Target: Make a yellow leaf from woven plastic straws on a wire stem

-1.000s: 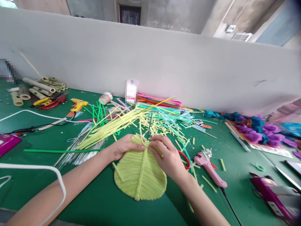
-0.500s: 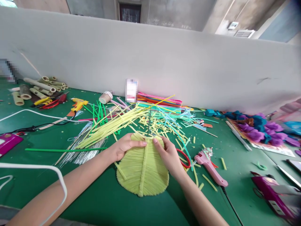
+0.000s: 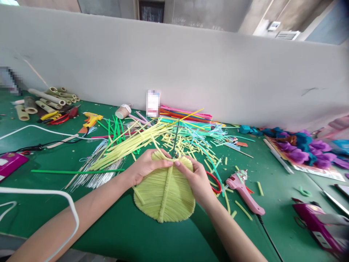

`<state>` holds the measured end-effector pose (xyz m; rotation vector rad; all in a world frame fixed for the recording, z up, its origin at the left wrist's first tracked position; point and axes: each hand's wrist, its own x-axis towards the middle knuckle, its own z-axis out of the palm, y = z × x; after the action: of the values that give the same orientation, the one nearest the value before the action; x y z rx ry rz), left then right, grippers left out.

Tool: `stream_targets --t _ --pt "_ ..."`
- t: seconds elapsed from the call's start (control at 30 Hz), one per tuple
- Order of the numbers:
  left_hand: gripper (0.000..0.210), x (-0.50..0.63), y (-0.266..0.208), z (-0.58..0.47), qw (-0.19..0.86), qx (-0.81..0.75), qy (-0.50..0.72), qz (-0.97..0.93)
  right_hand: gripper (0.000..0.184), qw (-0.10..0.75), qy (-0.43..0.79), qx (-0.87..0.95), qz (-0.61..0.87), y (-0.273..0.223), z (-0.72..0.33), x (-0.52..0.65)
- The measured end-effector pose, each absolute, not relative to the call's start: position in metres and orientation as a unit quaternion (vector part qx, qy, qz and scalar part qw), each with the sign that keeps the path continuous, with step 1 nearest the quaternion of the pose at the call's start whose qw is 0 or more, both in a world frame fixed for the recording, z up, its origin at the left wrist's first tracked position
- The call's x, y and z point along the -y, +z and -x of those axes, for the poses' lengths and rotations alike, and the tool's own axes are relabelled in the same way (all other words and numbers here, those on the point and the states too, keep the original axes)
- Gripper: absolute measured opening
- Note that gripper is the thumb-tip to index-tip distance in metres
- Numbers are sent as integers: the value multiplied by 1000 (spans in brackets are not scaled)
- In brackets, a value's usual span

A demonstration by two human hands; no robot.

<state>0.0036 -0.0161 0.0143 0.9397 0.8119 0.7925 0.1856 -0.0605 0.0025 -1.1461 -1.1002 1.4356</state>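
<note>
Between my hands is a yellow-green leaf made of pipe cleaners (image 3: 166,196), its rounded end toward me and a raised rib down its middle. A thin dark stem (image 3: 176,138) sticks out of its far end. My left hand (image 3: 152,165) is closed on the leaf's far left edge, thumb on top near the stem. Closed on the far right edge is my right hand (image 3: 195,176), its thumb tip almost touching the left thumb. A loose yellow strand curves up beside the stem. The fingers beneath the leaf are hidden.
Beyond the leaf lies a heap of yellow pipe cleaners (image 3: 131,145) with cut bits. A pink glue gun (image 3: 245,193) and red-handled scissors (image 3: 215,183) are at right. A yellow glue gun (image 3: 92,119) and bamboo pieces (image 3: 51,100) are far left. A white cable (image 3: 69,200) crosses near my left forearm.
The leaf has tilted slightly, its stem now leaning right and its near end shifted left. My thumbs have come closer together at the base of the stem, and a strand there stands higher.
</note>
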Motion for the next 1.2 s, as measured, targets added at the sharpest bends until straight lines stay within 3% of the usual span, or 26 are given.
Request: stream_targets --t 0.4,0.6,0.67,1.2 --pt "20 18 8 -7 733 -371 371 -433 25 439 535 541 478 6 -191 59" --pt "24 9 39 -2 558 -373 426 -606 16 491 369 636 468 38 -195 52" --pt "25 6 40 1 547 -367 415 -628 11 499 328 664 450 42 -196 48" --pt "21 0 34 0 527 -342 429 -649 6 426 290 716 471 54 -199 30"
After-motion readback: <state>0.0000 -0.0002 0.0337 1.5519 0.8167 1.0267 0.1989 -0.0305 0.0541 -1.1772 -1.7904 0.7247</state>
